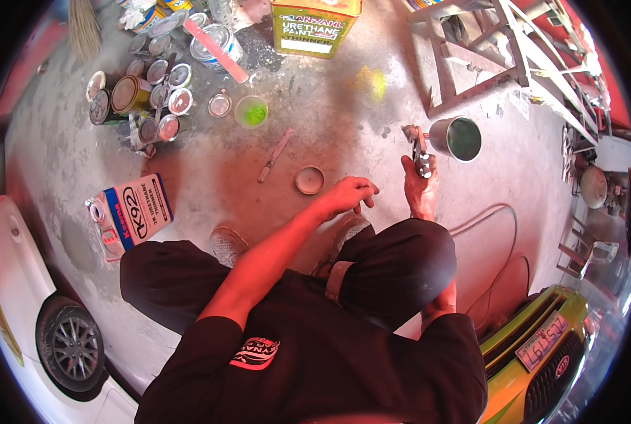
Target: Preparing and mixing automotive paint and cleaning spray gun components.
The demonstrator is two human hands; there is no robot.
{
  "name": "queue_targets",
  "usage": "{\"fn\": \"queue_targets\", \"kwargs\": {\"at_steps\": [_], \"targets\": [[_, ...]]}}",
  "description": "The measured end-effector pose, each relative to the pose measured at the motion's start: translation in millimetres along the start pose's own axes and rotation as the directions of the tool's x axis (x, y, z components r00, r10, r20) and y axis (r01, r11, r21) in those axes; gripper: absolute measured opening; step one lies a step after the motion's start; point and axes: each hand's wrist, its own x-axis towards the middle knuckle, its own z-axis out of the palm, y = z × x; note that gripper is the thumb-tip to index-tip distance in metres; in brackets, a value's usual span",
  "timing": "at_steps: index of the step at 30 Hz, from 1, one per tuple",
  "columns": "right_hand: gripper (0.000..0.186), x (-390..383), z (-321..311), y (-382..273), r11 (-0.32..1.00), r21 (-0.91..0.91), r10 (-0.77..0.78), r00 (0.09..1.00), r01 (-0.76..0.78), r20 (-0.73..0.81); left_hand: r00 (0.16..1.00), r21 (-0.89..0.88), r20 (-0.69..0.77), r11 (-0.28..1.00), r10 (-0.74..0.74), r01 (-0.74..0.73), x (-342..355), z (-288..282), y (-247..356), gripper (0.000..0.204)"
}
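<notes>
My right hand (421,192) grips a metal spray gun (421,157) by its handle, in front of my right knee. The gun's round metal cup (439,136) is uncovered and tips toward me, its inside dark green. My left hand (349,196) hovers over the floor between my knees, empty, its fingers loosely bent and apart. A shallow round lid (309,180) lies on the floor just beyond it. Farther off are a flat, paint-stained stick (276,154) and a clear plastic cup (242,109) with bright green paint inside.
Several paint cans (132,94) crowd the far left, beside a larger tin (215,49) with a reddish stick across it. A yellow-green tin (315,28) stands far ahead, a rectangular thinner can (133,212) at left. A wooden stand (471,78) is far right; a hose (509,226) curves behind my right arm.
</notes>
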Motion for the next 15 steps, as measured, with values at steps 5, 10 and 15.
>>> {"fn": "queue_targets", "kwargs": {"at_steps": [5,10,15], "targets": [[0.047,-15,-14,-51,0.982,0.16,0.058,0.969,-0.098,0.241,1.0,0.015,-0.007,1.0,-0.01,0.01,-1,-1,-2,0.035],[0.05,-12,-5,-40,0.98,0.142,0.096,0.96,-0.137,0.263,1.0,0.009,-0.004,1.0,-0.009,0.009,1,-1,-5,0.036],[0.041,1,1,-8,0.988,0.138,0.062,0.996,-0.071,0.069,1.0,0.021,-0.006,1.0,-0.004,0.004,-1,3,-1,0.036]]}}
